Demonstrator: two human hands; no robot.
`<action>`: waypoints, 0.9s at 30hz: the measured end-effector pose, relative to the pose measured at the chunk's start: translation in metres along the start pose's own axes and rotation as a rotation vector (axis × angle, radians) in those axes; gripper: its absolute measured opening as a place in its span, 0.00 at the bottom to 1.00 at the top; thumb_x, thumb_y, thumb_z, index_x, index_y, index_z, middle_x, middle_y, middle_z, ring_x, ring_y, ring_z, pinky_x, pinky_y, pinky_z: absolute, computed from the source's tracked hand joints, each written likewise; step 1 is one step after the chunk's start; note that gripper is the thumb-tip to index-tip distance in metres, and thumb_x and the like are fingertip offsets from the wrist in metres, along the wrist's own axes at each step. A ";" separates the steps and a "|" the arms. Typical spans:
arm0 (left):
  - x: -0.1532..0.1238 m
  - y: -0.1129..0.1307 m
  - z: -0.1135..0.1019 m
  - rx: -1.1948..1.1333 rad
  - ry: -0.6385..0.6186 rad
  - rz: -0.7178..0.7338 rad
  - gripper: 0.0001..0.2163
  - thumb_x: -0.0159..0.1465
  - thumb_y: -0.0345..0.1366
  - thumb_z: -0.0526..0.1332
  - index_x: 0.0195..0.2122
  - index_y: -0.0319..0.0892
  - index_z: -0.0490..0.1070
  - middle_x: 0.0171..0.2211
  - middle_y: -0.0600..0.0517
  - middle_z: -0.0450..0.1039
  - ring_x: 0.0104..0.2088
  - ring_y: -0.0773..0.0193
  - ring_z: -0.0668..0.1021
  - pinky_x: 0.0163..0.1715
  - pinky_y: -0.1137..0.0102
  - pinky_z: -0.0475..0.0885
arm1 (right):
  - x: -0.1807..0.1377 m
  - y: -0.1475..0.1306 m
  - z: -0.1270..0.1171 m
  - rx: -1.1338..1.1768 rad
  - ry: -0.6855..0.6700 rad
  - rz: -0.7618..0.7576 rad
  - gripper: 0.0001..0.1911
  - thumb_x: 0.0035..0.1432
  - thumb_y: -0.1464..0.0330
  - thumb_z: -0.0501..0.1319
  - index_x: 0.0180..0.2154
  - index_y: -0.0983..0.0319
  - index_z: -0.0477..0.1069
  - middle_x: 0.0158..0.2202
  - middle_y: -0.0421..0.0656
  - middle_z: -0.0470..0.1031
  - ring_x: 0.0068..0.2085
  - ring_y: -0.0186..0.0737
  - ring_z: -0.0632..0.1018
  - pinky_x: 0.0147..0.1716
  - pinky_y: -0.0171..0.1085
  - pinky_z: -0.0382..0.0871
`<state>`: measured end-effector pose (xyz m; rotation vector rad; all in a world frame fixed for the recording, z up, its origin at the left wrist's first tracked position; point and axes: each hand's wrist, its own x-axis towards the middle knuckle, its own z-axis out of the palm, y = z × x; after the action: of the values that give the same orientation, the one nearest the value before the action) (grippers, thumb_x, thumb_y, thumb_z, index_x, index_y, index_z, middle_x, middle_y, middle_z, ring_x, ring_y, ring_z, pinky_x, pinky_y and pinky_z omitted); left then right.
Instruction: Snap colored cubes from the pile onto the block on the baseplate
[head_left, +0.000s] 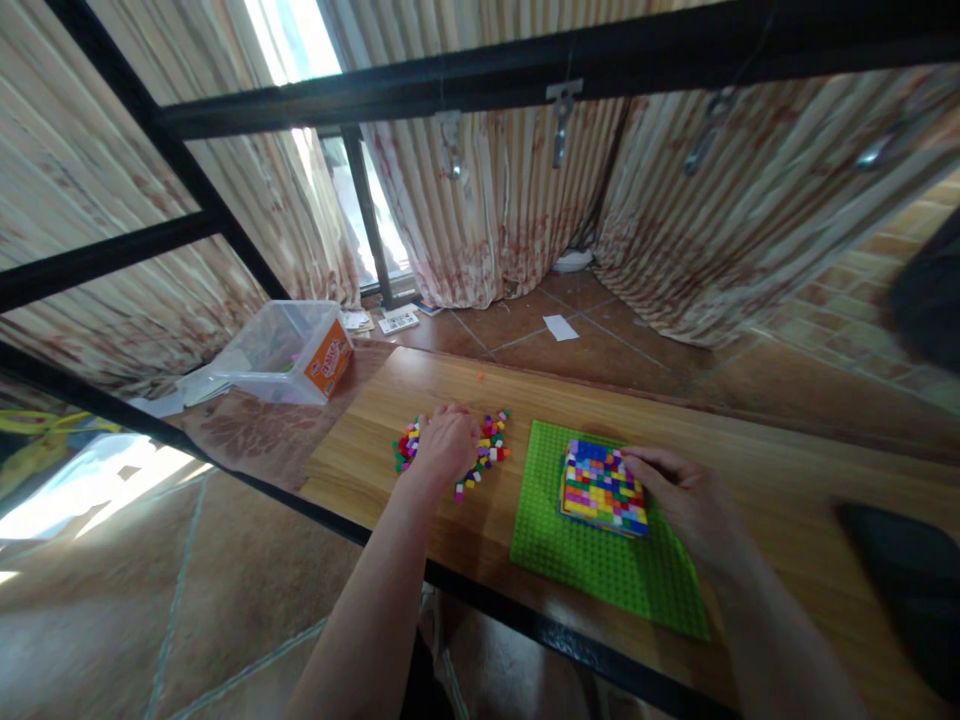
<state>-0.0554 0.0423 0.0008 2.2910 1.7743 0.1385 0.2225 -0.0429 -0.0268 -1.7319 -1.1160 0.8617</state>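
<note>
A green studded baseplate [547, 500] lies on the wooden table. On it stands a low, multicoloured block of toy bricks [604, 487], its top a mix of blue, yellow, red, purple and other colours. My right hand [675, 485] is at the block's far right corner, thumb and fingers closed together against its edge. To the left of the baseplate, loose toy bricks [491, 440] lie in a scattered pile. My left hand [450, 440] rests over this pile, fingers bent down into it. The back of the hand hides the left fingertips and anything between them.
A clear plastic box [281, 345] with an orange label stands beyond the table's left end. A dark object [900, 570] lies at the table's right. One small orange brick [481, 377] sits near the far edge. A black metal frame [480, 75] crosses above.
</note>
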 end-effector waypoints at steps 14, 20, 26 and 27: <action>0.045 0.002 0.004 -0.069 0.196 0.022 0.22 0.67 0.35 0.54 0.62 0.38 0.62 0.65 0.41 0.61 0.64 0.54 0.65 0.62 0.59 0.61 | 0.001 0.007 0.003 -0.023 0.000 -0.021 0.20 0.51 0.54 0.63 0.39 0.60 0.81 0.39 0.46 0.83 0.41 0.48 0.81 0.43 0.43 0.73; 0.083 0.006 0.012 -0.072 0.137 0.036 0.23 0.71 0.40 0.49 0.62 0.31 0.61 0.65 0.35 0.60 0.65 0.52 0.65 0.62 0.58 0.61 | -0.001 0.002 0.003 -0.052 0.001 -0.013 0.20 0.53 0.53 0.62 0.39 0.60 0.81 0.40 0.46 0.83 0.42 0.49 0.81 0.43 0.44 0.73; 0.088 0.013 0.008 -0.035 -0.020 0.129 0.16 0.69 0.31 0.48 0.43 0.36 0.77 0.48 0.41 0.77 0.51 0.59 0.77 0.55 0.67 0.68 | -0.002 -0.002 0.002 -0.075 -0.032 0.004 0.21 0.53 0.52 0.62 0.40 0.59 0.81 0.40 0.45 0.83 0.41 0.48 0.81 0.42 0.43 0.73; 0.085 0.014 0.008 -0.032 -0.039 0.138 0.16 0.68 0.30 0.49 0.43 0.37 0.77 0.47 0.43 0.78 0.50 0.60 0.77 0.55 0.68 0.68 | -0.001 -0.002 0.002 -0.081 -0.034 0.007 0.21 0.53 0.52 0.62 0.40 0.59 0.81 0.39 0.45 0.83 0.40 0.48 0.81 0.41 0.43 0.73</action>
<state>-0.0188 0.1204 -0.0101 2.3758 1.5837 0.1440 0.2196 -0.0432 -0.0256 -1.7940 -1.1824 0.8635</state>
